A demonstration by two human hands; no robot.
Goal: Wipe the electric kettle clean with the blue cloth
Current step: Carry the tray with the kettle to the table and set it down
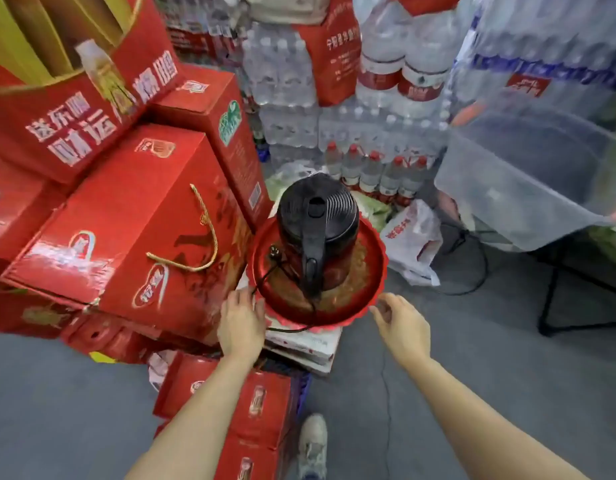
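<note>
An electric kettle (317, 233) with a black ribbed lid, black handle and dark red body stands upright on a round red tray (370, 271). Its black cord and plug (275, 252) lie on the tray's left side. My left hand (240, 323) reaches to the tray's near-left rim, fingers spread, touching or almost touching it. My right hand (401, 322) hovers at the near-right rim, fingers loosely apart and empty. No blue cloth is in view.
Red gift boxes (133, 230) are stacked to the left and below. Shrink-wrapped water bottles (375, 168) fill the back. A clear plastic bin (528, 174) sits on a black stand at right. A white plastic bag (414, 237) lies behind the tray. My shoe (313, 445) rests on the grey floor.
</note>
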